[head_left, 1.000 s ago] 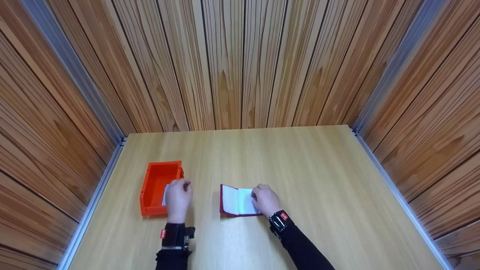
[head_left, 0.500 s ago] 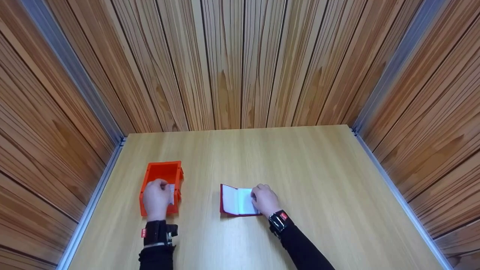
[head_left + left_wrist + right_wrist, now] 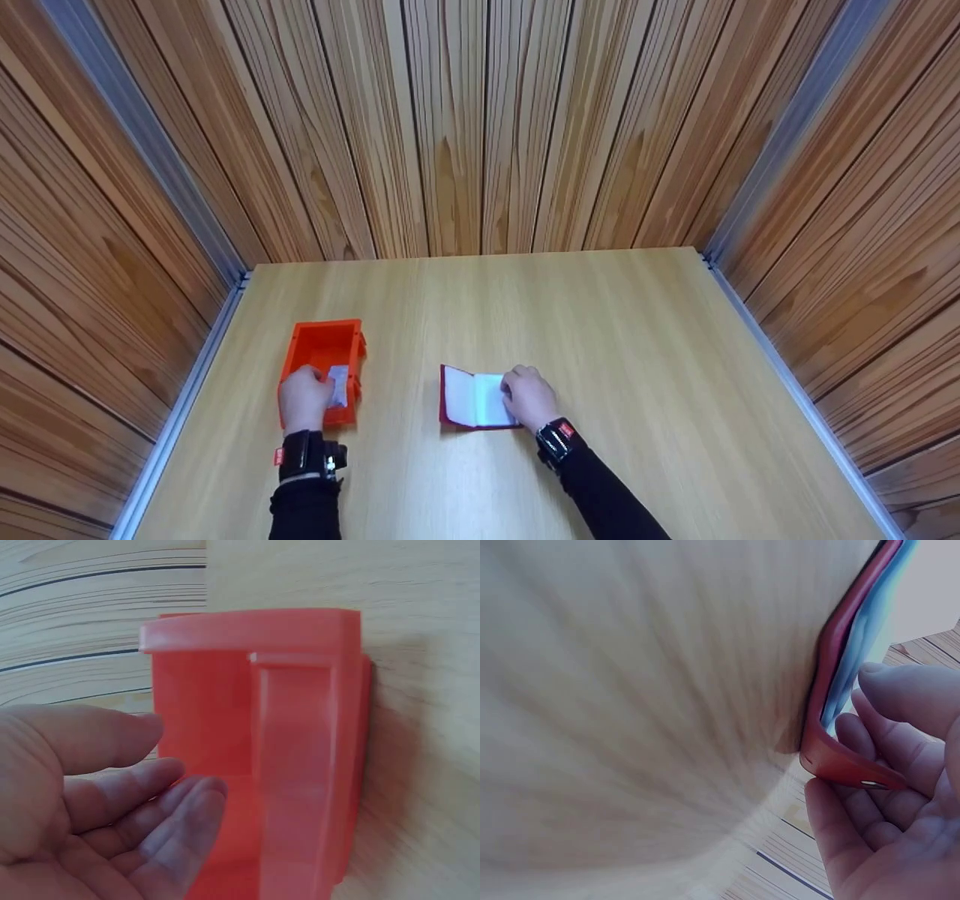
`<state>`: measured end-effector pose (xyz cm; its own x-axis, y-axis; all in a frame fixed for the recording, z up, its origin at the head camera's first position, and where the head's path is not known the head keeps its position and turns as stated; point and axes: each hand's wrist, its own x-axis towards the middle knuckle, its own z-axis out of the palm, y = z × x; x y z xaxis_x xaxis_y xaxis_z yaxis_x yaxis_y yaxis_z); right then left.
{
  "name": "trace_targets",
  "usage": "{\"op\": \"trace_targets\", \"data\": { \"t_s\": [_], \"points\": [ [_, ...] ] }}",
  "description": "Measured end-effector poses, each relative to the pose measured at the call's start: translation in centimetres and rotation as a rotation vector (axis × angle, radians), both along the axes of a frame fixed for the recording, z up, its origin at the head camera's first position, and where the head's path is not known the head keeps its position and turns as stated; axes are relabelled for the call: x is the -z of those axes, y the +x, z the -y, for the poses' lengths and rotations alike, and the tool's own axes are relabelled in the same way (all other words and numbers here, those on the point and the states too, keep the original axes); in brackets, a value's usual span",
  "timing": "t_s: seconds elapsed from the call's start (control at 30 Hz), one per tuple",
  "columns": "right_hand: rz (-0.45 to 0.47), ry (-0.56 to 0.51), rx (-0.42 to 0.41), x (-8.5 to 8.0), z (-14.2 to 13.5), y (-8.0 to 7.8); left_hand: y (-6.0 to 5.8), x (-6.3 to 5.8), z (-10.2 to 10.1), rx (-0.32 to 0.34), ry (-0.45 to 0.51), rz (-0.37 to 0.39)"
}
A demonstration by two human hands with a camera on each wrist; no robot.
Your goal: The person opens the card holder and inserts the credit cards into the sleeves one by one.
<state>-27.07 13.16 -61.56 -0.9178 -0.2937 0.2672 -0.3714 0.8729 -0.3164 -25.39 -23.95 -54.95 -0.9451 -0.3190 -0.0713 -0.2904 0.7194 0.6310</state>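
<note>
My left hand [image 3: 304,397] is over the left front part of the red-orange bin [image 3: 326,334]. Inside the bin, just right of those fingers, lies a pale card [image 3: 338,386]. In the left wrist view the thumb and loosely bent fingers [image 3: 187,814] stand apart with nothing between them, beside the bin wall [image 3: 300,765]. Near the table's middle a red card holder [image 3: 474,399] lies spread open, pale sleeves facing up. My right hand [image 3: 529,400] grips its right side. The right wrist view has the thumb at the sleeves and fingers around a red flap [image 3: 851,766] with a metal snap.
A light wooden table [image 3: 600,322] carries the bin on the left and the card holder at centre. Wood-plank walls [image 3: 480,135] rise at the back and both sides, with metal rails [image 3: 795,390] along the table's side edges.
My left hand has moved left across the bin and let go of the pale card, which now lies inside. The right hand and card holder have stayed in place.
</note>
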Motion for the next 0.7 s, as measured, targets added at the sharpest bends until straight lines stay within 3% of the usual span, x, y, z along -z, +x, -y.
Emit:
{"op": "trace_targets", "data": {
  "t_s": [0.37,0.7],
  "points": [
    [-0.024,0.006,-0.02,0.0,0.0,0.1,-0.4,1.6,-0.7,-0.01,0.054,0.129],
    [-0.008,0.003,-0.013,-0.1,0.0,0.1,-1.0,2.8,-1.1,0.012,-0.084,0.143]
  ]
}}
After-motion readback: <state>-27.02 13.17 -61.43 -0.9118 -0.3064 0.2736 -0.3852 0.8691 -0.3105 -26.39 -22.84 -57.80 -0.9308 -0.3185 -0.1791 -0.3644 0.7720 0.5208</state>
